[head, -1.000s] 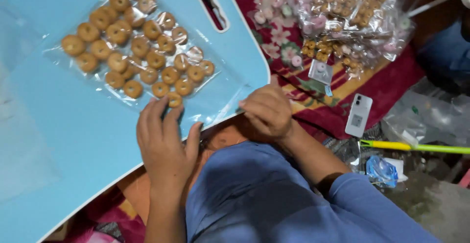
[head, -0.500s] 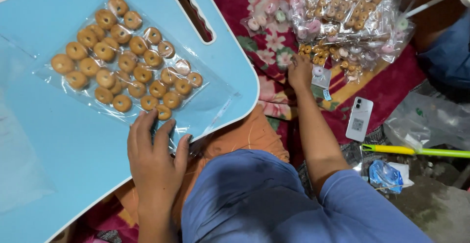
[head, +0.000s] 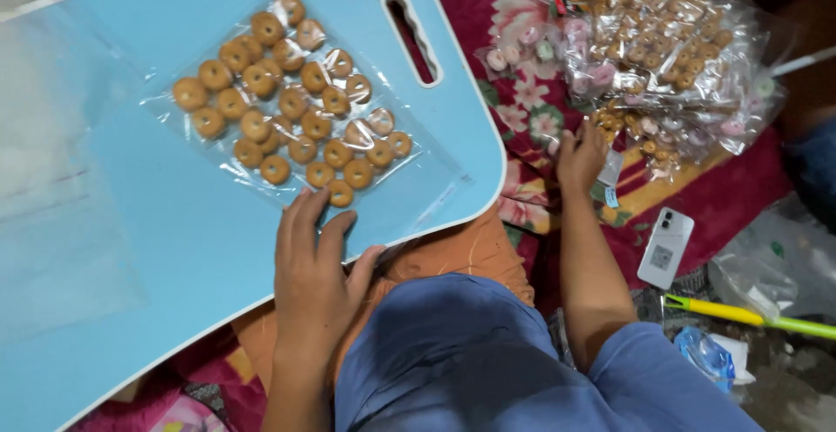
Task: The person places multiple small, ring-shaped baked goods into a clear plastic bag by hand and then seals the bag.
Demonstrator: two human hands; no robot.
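Head view, looking down at a person seated on the floor with a light blue board (head: 174, 249) resting across the lap like a small table. A clear plastic bag of small round brown cookies (head: 287, 105) lies flat on the far middle of the board, just left of the board's slot-shaped handle hole (head: 414, 38).

The left hand (head: 313, 275) lies palm down on the near edge of the board, fingers (head: 300, 223) stretched out and slightly spread, the tips touching the near edge of the cookie bag. It grips nothing.

The right hand (head: 582, 155) is reached out to the right, off the board, onto a red floral cloth (head: 531, 118). Its fingers are loosely curled and rest at the near edge of a pile of filled clear cookie bags (head: 670, 57); whether it pinches anything there cannot be told.

A white smartphone (head: 665, 247) lies on the cloth near the right forearm. Further right and nearer, a yellow-and-green stick-shaped tool (head: 749, 317) lies across crumpled plastic. An empty clear bag (head: 61, 179) lies on the left part of the board.
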